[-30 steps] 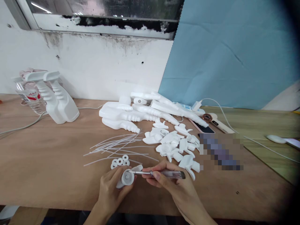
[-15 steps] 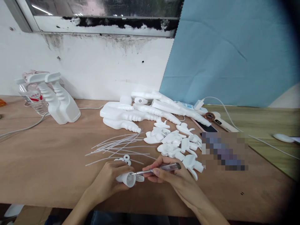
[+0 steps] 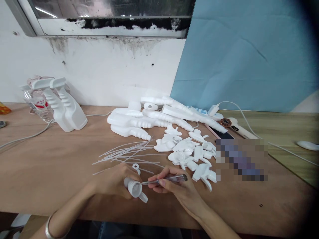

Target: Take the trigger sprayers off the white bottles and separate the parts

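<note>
My left hand (image 3: 113,181) grips a white plastic sprayer head (image 3: 135,190) low over the wooden table (image 3: 50,169), its round open end turned toward me. My right hand (image 3: 178,187) holds a thin screwdriver (image 3: 164,180) with a clear handle, and its metal tip rests at the sprayer head's opening. A small white ring (image 3: 135,166) lies just beyond my left hand. Thin white dip tubes (image 3: 124,154) are strewn behind it.
A heap of white trigger parts (image 3: 186,154) lies right of my hands, with white bottles lying flat (image 3: 139,124) behind. Two upright spray bottles (image 3: 63,106) and a water bottle (image 3: 37,103) stand at the left. A phone (image 3: 221,134), charger cable (image 3: 239,114) and blue sheet (image 3: 249,56) are at the right.
My left hand rolled over the sprayer head and covered most of the small rings. The sprayer head tilted, and the screwdriver tip stayed at its opening. The view drifted slightly right.
</note>
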`<state>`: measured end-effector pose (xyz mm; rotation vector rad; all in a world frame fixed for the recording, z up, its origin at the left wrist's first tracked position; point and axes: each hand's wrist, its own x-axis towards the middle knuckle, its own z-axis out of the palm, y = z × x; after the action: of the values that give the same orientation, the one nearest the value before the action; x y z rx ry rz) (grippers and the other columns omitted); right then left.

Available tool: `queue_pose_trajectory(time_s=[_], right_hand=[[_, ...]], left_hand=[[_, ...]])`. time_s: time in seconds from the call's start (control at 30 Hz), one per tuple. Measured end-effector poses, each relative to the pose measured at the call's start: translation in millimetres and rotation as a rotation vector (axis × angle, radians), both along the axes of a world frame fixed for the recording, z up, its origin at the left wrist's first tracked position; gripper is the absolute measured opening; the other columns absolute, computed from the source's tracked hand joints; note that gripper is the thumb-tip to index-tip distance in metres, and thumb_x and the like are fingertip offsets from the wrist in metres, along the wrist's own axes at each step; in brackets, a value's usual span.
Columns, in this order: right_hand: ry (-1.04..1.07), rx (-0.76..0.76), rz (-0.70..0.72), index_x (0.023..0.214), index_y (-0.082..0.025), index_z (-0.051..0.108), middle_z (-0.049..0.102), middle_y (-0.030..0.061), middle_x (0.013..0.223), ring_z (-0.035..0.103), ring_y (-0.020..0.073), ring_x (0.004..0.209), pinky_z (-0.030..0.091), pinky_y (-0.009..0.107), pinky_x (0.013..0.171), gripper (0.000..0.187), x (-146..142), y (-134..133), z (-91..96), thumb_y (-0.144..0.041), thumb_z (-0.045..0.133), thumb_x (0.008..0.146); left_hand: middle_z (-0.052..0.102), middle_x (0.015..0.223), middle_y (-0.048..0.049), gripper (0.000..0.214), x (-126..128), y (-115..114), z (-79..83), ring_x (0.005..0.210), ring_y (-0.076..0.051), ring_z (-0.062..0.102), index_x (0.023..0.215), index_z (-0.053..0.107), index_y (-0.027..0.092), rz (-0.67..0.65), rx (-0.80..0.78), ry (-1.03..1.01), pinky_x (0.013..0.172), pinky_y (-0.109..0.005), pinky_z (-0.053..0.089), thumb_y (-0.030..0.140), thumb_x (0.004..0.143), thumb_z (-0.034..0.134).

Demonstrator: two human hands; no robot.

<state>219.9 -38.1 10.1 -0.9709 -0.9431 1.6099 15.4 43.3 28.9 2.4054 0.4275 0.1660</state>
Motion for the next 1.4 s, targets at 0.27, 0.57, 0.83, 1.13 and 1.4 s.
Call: queue_pose_trajectory(time_s=[0.27, 0.57, 0.83, 1.13, 1.4], right_hand=[[-0.177, 0.105, 0.236, 0.08, -0.013, 0.06, 0.069, 0.0092, 0.092, 0.066, 0.0204, 0.084, 0.053, 0.033, 0.076, 0.016, 3, 11, 5.8, -0.028, 0.065, 0.075], [-0.505, 0.358, 0.13, 0.083, -0.018, 0.059, 0.066, 0.0064, 0.101, 0.064, 0.0177, 0.09, 0.051, 0.029, 0.077, 0.006, 2, -1, 2.2, -0.016, 0.055, 0.079], [-0.626, 0.542, 0.076, 0.084, -0.019, 0.056, 0.067, 0.0065, 0.1, 0.063, 0.0161, 0.095, 0.051, 0.024, 0.077, 0.007, 7, -12, 0.8, -0.014, 0.053, 0.08], [-1.178, 1.005, 0.0, 0.098, -0.013, 0.055, 0.056, 0.0145, 0.119, 0.052, 0.018, 0.112, 0.047, 0.028, 0.091, 0.026, 13, -35, -52.8, -0.002, 0.038, 0.081], [-1.453, 0.899, 0.04, 0.111, -0.008, 0.055, 0.045, 0.0159, 0.131, 0.041, 0.0233, 0.122, 0.043, 0.031, 0.096, 0.032, 6, -40, -53.1, -0.019, 0.046, 0.082]], left_hand=[[0.065, 0.062, 0.0041, 0.015, 27, 30, 25.9, 0.051, -0.012, 0.052, 0.077, 0.068, 0.026, -0.303, 0.174, 0.465, 0.044, -0.022, 0.029, 0.024, 0.062, 0.069], [0.068, 0.067, -0.0047, 0.013, 38, 10, 31.0, 0.061, -0.021, 0.063, 0.068, 0.066, 0.02, -0.13, 0.772, 0.57, 0.05, -0.027, 0.034, 0.013, 0.074, 0.057], [0.067, 0.069, -0.005, 0.017, 32, 9, 35.4, 0.07, -0.024, 0.062, 0.068, 0.065, 0.02, -0.023, 0.834, 0.535, 0.058, -0.029, 0.038, 0.005, 0.069, 0.058], [0.063, 0.097, -0.0017, 0.022, 35, 45, 69.7, 0.083, -0.017, 0.059, 0.099, 0.06, 0.022, 0.174, 0.355, 0.045, 0.069, -0.025, 0.043, 0.028, 0.079, 0.054], [0.064, 0.097, -0.0021, 0.026, 150, 69, 12.4, 0.086, -0.018, 0.059, 0.098, 0.056, 0.017, 0.273, 0.195, -0.374, 0.076, -0.027, 0.044, 0.036, 0.08, 0.053]])
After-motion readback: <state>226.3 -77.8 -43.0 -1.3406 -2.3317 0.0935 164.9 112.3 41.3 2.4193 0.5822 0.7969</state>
